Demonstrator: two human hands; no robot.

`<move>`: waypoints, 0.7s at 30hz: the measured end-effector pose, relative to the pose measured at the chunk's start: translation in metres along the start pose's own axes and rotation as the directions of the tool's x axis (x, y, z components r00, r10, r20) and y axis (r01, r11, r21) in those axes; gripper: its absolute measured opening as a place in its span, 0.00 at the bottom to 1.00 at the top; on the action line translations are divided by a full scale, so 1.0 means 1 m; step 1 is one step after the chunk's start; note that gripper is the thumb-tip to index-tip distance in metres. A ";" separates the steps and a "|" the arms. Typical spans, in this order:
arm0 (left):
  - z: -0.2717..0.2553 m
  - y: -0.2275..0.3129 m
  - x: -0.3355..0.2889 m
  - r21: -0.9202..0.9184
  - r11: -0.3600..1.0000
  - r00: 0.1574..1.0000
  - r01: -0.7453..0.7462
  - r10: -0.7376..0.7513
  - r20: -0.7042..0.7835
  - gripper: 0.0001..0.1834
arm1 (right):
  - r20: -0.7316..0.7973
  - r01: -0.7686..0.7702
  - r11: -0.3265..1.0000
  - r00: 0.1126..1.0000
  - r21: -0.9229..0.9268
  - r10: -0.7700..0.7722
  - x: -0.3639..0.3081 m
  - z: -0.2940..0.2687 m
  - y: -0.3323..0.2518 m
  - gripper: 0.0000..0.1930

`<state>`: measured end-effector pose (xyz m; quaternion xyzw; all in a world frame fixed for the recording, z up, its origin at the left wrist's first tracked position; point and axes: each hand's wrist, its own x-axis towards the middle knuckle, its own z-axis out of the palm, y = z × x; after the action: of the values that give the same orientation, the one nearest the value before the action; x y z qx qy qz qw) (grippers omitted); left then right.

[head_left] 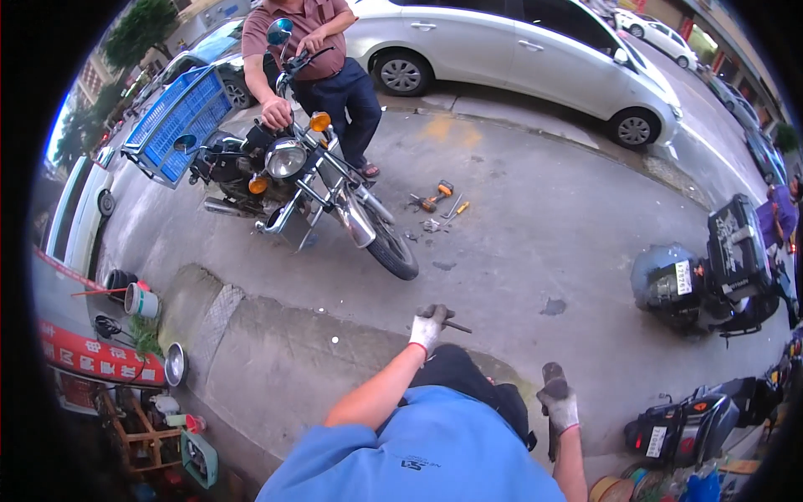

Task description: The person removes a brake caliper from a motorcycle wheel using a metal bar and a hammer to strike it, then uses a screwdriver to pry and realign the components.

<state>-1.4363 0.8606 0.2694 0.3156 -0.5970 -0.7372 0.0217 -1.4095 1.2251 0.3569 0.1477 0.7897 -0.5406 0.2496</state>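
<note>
My left hand (427,328), in a white glove with dark grimy fingers, is closed around a thin dark rod (457,326) that sticks out to the right. My right hand (562,407), gloved alike, grips a dark tool (553,375) with a thick blunt end; a long part hangs below the fist, and its exact kind is unclear. Ahead to the left stands a motorcycle (287,157) with its front wheel (391,251) turned towards me. On the ground beyond my hands lie an orange and black cordless drill (435,197) and a yellow-handled screwdriver (462,208).
Another person (314,50) stands behind the motorcycle, hands at its handlebar. A blue crate (176,125) is on its rear. A white car (519,58) is parked beyond. Scooters (698,276) stand at right; a bucket (140,301) and wooden frame (138,427) at left.
</note>
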 end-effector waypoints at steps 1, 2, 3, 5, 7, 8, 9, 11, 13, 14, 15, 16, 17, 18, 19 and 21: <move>0.010 0.003 0.010 0.045 0.997 0.998 -0.066 0.065 0.026 0.17 | 0.033 0.026 0.998 0.999 -0.049 -0.025 0.023 -0.002 -0.012 0.08; 0.022 0.007 0.020 0.125 0.991 0.998 -0.055 0.053 0.023 0.17 | 0.069 0.067 0.993 0.996 -0.099 -0.061 0.049 -0.008 -0.030 0.09; 0.033 0.012 0.031 0.125 0.990 0.998 -0.062 0.060 0.014 0.18 | 0.086 0.080 0.991 0.994 -0.111 -0.071 0.071 -0.010 -0.047 0.09; 0.055 0.025 0.057 0.112 0.992 0.998 -0.062 0.061 0.012 0.18 | 0.130 0.121 0.990 0.985 -0.073 -0.110 0.113 -0.008 -0.081 0.11; 0.075 0.045 0.096 0.022 1.000 1.000 0.015 -0.016 0.019 0.16 | 0.152 0.170 0.974 0.977 -0.148 -0.148 0.169 -0.002 -0.107 0.14; 0.078 0.046 0.119 -0.038 0.999 0.999 0.014 -0.012 0.052 0.15 | 0.175 0.280 0.944 0.952 -0.175 -0.250 0.197 0.012 -0.124 0.16; 0.085 0.054 0.142 -0.103 0.995 0.996 0.016 -0.006 0.094 0.14 | 0.195 0.383 0.901 0.918 -0.202 -0.346 0.224 0.029 -0.147 0.18; 0.082 0.043 0.201 0.172 0.983 0.996 -0.063 0.051 0.076 0.13 | 0.322 0.376 0.912 0.894 -0.164 -0.310 0.275 0.076 -0.193 0.20; 0.107 0.074 0.251 0.487 0.850 0.979 -0.202 0.194 0.067 0.15 | 0.324 0.410 0.909 0.872 -0.077 -0.366 0.337 0.111 -0.235 0.19; 0.117 0.100 0.274 0.577 0.803 0.989 -0.147 0.110 0.099 0.16 | 0.353 0.376 0.923 0.878 -0.087 -0.324 0.364 0.127 -0.262 0.18; 0.120 0.104 0.296 0.561 0.821 0.994 -0.110 0.091 0.062 0.16 | 0.398 0.336 0.937 0.875 -0.095 -0.274 0.385 0.146 -0.286 0.17; 0.124 0.107 0.320 0.588 0.793 0.987 -0.157 0.146 0.068 0.15 | 0.450 0.335 0.928 0.862 -0.165 -0.232 0.408 0.159 -0.304 0.17; 0.123 0.120 0.342 0.620 0.754 0.974 -0.218 0.204 0.094 0.15 | 0.486 0.333 0.932 0.844 -0.145 -0.226 0.426 0.175 -0.328 0.14; 0.125 0.133 0.358 0.642 0.742 0.981 -0.195 0.162 0.110 0.15 | 0.521 0.342 0.918 0.831 -0.201 -0.196 0.448 0.187 -0.344 0.15; 0.126 0.145 0.372 0.627 0.764 0.988 -0.152 0.117 0.098 0.15 | 0.555 0.354 0.900 0.816 -0.255 -0.164 0.470 0.198 -0.358 0.16; 0.123 0.163 0.402 0.648 0.753 0.991 -0.114 0.130 0.023 0.15 | 0.609 0.456 0.845 0.765 -0.278 -0.212 0.512 0.219 -0.376 0.16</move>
<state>-1.8747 0.7559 0.2494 0.2726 -0.8337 -0.4790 -0.0335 -1.9735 0.8635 0.3033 -0.2182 0.7909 -0.4176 0.3906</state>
